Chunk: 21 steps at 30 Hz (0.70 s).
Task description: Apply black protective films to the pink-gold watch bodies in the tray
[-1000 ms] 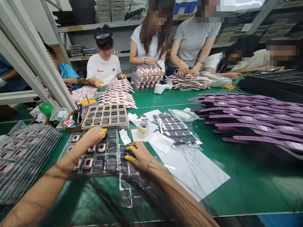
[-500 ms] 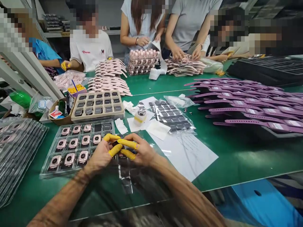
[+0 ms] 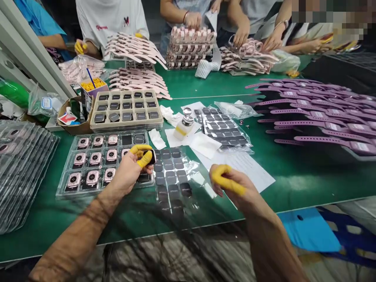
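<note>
My left hand (image 3: 131, 169), with yellow finger cots, pinches a watch case (image 3: 152, 157) whose dark screen faces right. It hovers over the right side of a clear plastic tray (image 3: 62, 192). Rose-coloured watch cases (image 3: 93, 177) lie in the tray with their sensor backs up. To the right of the tray is a clear film sheet with several dark square stickers (image 3: 172, 177). My right hand (image 3: 230, 182), also in yellow finger cots, is apart from the left, right of the sheet. Its fingers are curled and partly blurred; anything between them is hidden.
A beige tray (image 3: 126, 124) of black squares, a pump bottle (image 3: 184, 127), tissues (image 3: 205, 145) and bagged sticker sheets (image 3: 225, 129) stand beyond. Purple watch straps (image 3: 320, 113) are at right, stacked clear trays (image 3: 26, 180) at left. Co-workers' hands (image 3: 192, 20) work across the table.
My hands were together at the watch case; now my right hand has moved away to the right. My left hand still holds the case. The view has tipped downward.
</note>
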### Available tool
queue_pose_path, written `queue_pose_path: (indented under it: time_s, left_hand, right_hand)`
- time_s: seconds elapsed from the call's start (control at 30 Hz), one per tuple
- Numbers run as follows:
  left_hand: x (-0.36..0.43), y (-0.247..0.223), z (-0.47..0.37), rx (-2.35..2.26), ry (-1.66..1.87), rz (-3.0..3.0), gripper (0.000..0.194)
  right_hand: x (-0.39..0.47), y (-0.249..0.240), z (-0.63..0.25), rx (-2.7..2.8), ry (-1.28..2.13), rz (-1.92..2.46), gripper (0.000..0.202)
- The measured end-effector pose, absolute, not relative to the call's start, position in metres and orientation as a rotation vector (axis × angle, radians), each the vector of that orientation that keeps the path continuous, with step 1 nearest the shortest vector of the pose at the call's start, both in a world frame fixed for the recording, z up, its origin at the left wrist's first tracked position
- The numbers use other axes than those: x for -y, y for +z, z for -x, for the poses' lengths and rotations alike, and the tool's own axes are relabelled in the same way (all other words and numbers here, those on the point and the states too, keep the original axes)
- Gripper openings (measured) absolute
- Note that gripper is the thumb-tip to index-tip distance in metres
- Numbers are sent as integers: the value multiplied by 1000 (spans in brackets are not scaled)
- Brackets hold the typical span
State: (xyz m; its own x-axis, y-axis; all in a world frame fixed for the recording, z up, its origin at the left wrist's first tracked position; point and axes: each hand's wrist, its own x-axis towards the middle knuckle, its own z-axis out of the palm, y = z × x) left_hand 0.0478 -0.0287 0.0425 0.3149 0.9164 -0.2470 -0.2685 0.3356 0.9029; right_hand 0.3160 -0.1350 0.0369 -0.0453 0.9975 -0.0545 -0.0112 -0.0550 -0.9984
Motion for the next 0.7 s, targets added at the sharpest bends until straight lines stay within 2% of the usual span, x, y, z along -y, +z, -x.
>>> queue_pose_path:
  time_s: [0.13,0.23,0.37,0.57,0.7]
  left_hand:
    - [22,34,-46,-900,934,-939,59]
    - [23,34,-46,-919,932,-1002,69]
    - [24,34,-45,-978,965,-1048,69]
    - [25,32,-44,-1017,952,-1045,70]
    - [28,37,-46,-1061,941,-1057,68]
  right_hand:
    - [170,23,-326,1477,1292,1767,26]
    - [180,25,-321,1582,1269,1823,27]
    - [168,29,-322,1620,1166,1908,25]
    - [139,25,-325,1719,709,2257,22]
    - [110,47,-313,1800,100,2213,31]
